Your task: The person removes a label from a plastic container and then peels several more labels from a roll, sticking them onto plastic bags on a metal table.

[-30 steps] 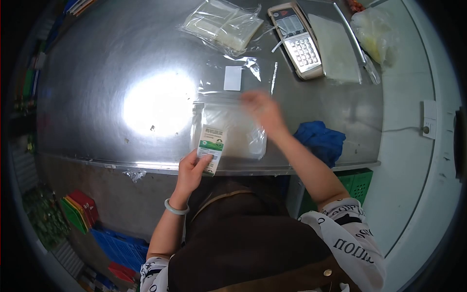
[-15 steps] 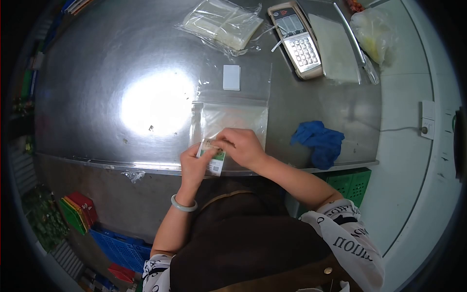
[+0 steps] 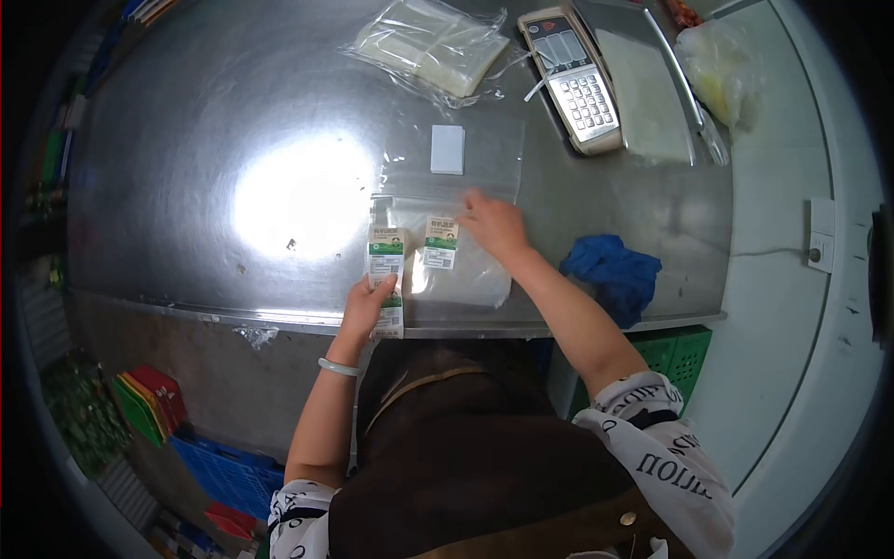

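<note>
Steel worktop (image 3: 186, 140) carries clear bag (image 3: 470, 279) near front edge. Right hand (image 3: 495, 225) presses bag flat, fingers extended, likely pinning it beside stuck label (image 3: 440, 244). Left hand (image 3: 368, 303) fingers pinch label strip (image 3: 385, 253), held at bag's left edge, within easy reach.

A dark brown apron (image 3: 484, 447) is worn over the front, edged with a thin tan strap (image 3: 424, 380) and set with a small round metal stud (image 3: 627, 518). Short white sleeves (image 3: 666, 447) printed with bold black lettering are seen at both shoulders. A pale green bangle (image 3: 336, 367) is worn at the wrist of the left hand (image 3: 366, 303)
</note>
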The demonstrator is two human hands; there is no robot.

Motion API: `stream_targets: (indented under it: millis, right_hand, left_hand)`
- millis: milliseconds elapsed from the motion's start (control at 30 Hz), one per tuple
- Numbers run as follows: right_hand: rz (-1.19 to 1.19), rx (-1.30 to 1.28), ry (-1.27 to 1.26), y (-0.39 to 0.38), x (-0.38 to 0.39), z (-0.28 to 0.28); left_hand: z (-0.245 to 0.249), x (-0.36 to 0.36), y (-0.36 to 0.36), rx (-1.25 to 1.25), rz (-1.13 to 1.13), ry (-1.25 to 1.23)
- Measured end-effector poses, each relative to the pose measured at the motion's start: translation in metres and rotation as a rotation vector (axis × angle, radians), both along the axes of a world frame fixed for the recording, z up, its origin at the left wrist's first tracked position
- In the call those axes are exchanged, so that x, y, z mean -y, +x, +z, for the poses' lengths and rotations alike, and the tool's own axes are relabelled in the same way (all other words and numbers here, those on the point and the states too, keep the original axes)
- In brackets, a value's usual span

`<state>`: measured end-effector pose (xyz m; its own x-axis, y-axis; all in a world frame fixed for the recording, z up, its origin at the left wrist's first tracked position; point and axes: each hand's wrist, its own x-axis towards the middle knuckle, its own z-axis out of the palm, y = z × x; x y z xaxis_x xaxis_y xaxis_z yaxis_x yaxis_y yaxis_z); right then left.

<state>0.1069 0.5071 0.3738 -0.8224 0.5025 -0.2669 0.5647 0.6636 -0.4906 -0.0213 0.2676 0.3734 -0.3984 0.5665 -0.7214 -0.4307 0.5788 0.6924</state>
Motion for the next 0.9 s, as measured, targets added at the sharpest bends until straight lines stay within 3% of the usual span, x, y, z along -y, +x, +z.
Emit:
stream_targets:
  millis: [67, 167, 267, 367, 433, 533, 600, 667, 700, 767, 800, 867, 900]
  right_hand:
    - [0.019, -0.063, -0.110, 0.021, -0.003, 0.007]
    - [0.584, -0.382, 0.088, 0.050, 0.012, 0.002]
    - [0.355, -0.261, -0.222, 0.047, 0.005, -0.025]
    - [-0.217, -0.146, -0.604, 0.034, -0.024, -0.024]
    - [-0.840, -0.692, -0.739, 0.026, -0.056, 0.000]
    - [-0.724, -0.831, -0.290, 0.014, -0.054, 0.034]
    - [-0.240, -0.632, -0.746, 0.007, -0.007, 0.047]
    - [-0.058, -0.391, -0.849, 0.004, 0.021, 0.062]
    - [-0.096, -0.340, -0.860, 0.004, 0.025, 0.071]
    - [-0.169, -0.239, -0.883, 0.004, 0.031, 0.086]
    - [-0.080, -0.307, -0.669, 0.006, 0.036, 0.083]
    - [0.091, -0.430, -0.235, 0.012, 0.045, 0.071]
    - [0.029, -0.476, -0.253, 0.011, 0.046, 0.079]
  left_hand:
    - [-0.001, 0.001, 0.001, -0.005, 0.010, 0.018]
    - [0.002, -0.002, 0.003, -0.044, 0.019, 0.039]
    - [0.010, -0.003, 0.007, -0.047, 0.052, 0.059]
    - [0.032, 0.003, 0.004, -0.061, 0.037, 0.027]
    - [0.048, 0.001, 0.008, -0.040, 0.034, 0.100]
    - [0.069, -0.011, 0.017, -0.066, -0.064, 0.177]
    - [0.072, -0.020, 0.025, -0.103, -0.157, 0.242]
    - [0.072, -0.027, 0.028, -0.152, -0.228, 0.324]
    - [0.074, -0.029, 0.027, -0.112, -0.239, 0.308]
    - [0.082, -0.038, 0.031, -0.004, -0.042, 0.337]
    - [0.084, -0.041, 0.032, 0.051, 0.055, 0.351]
    - [0.079, -0.042, 0.028, -0.102, 0.007, 0.274]
    - [0.076, -0.041, 0.027, -0.178, -0.016, 0.236]
